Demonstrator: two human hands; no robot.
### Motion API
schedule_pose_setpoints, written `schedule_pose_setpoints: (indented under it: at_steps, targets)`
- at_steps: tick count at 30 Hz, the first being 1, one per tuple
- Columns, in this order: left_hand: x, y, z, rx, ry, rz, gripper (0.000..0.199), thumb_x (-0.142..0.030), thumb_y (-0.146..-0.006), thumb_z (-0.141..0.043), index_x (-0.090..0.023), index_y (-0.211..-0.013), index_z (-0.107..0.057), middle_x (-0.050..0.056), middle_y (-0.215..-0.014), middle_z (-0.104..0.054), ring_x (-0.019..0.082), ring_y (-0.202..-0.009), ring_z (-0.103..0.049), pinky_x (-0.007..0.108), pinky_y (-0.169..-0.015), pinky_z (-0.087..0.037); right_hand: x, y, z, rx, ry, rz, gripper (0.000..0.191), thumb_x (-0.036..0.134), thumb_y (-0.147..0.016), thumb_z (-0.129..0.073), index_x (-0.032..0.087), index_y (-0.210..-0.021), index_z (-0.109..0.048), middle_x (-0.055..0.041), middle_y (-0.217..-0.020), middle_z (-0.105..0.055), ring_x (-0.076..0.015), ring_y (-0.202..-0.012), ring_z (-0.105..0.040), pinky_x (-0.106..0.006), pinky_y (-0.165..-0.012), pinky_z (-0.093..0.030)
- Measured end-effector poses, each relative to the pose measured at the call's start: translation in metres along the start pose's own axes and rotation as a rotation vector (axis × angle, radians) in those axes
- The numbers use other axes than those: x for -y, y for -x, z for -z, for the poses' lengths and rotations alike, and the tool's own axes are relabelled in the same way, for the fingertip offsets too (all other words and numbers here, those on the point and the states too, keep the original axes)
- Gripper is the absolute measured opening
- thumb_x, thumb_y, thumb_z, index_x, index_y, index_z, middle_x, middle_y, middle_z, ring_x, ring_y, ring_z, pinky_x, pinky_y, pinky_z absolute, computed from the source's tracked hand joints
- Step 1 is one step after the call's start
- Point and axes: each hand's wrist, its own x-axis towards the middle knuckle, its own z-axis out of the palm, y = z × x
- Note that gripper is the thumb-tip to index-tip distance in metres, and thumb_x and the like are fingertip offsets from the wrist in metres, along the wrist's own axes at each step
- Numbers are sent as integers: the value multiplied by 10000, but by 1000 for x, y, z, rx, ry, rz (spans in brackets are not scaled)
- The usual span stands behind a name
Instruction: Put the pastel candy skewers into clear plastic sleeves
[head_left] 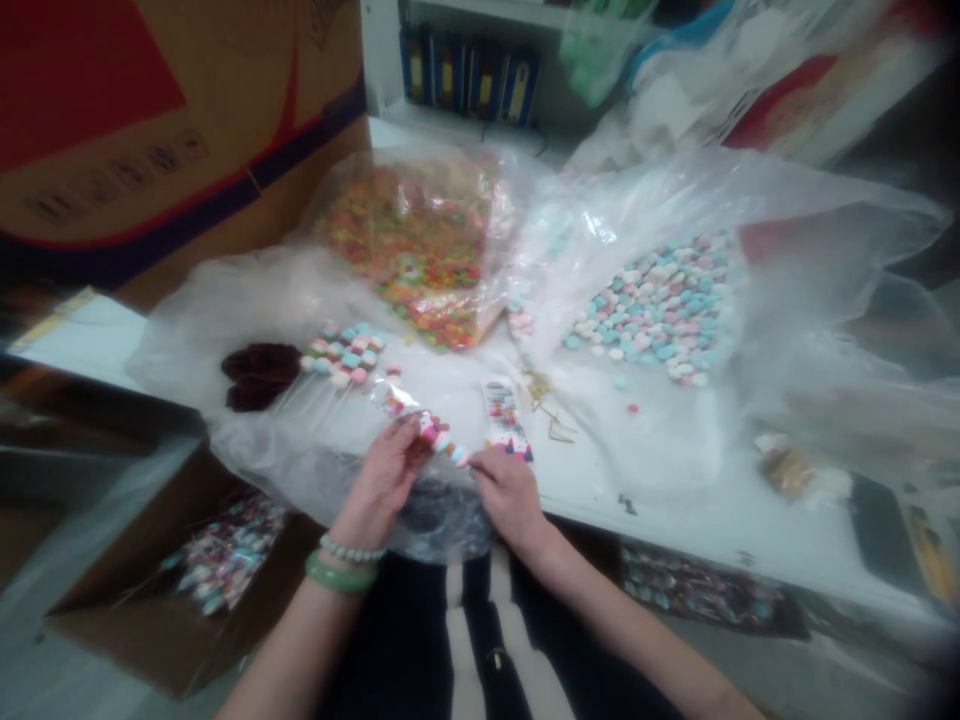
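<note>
A small printed packet [437, 432] with pastel candies in a row spans the gap between my hands, close to the table's front edge. Its upper left end is pinched by my left hand [390, 468], which has a beaded bracelet and a green bangle on the wrist. At the packet's lower right end, the fingers of my right hand [510, 492] are closed on it. Another printed packet [504, 415] lies flat just beyond my right hand. Rows of pastel candies [345, 355] sit on clear plastic, beside a dark brown bundle [260, 375]. Gold twist ties [551, 405] are scattered right of the flat packet.
Behind stand a bag of orange and green candies [427, 240] and an open bag of pastel candies [660, 310]. A large carton [180, 130] rises at the left. Below the table is a box [127, 625] with filled packets. Clear plastic sheeting drapes over the table's edge.
</note>
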Motion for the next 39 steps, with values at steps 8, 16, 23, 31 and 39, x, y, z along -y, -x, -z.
schedule_pose_setpoints:
  at_steps: [8, 16, 23, 31, 39]
  targets:
    - [2, -1, 2, -29, -24, 19, 75, -175, -813, -718, -111, -776, -708, 75, -776, -709, 186, -748, -691, 269, -680, -586, 5, -9, -2, 297, -1013, -902, 181, 159, -636, -650, 155, -805, -585, 72, -528, -476, -30, -371, -253, -174, -380, -117]
    - [0, -2, 12, 29, -103, 33, 214, -292, -720, -813, -115, -783, -711, 79, -797, -702, 181, -740, -665, 293, -702, -577, -1, -15, 3, 563, -1140, -937, 121, 133, -722, -593, 166, -829, -547, 82, -561, -422, -32, -389, -171, -169, -378, -90]
    - [-1, -4, 13, -28, -267, 8, 290, -325, -625, -857, -111, -751, -707, 49, -704, -689, 160, -646, -643, 267, -651, -549, 0, -1, -3, 100, 66, -19, 233, 104, -843, -487, 180, -900, -699, -69, -836, -665, -191, -798, -590, -297, -721, -440]
    - [-3, -1, 8, -17, -103, 125, 108, -213, -801, -732, -111, -806, -694, 74, -769, -696, 177, -705, -666, 308, -697, -584, 2, -12, -12, 148, -484, -461, 82, 191, -787, -554, 184, -807, -633, 11, -617, -560, -115, -510, -468, -231, -493, -352]
    - [-15, -7, 5, -28, 71, 224, 208, 4, -787, -585, -103, -930, -691, 136, -938, -709, 248, -906, -692, 347, -757, -588, 7, -15, -4, 352, -972, -793, 247, 255, -629, -680, 135, -839, -633, 60, -515, -521, -20, -341, -259, -172, -357, -78]
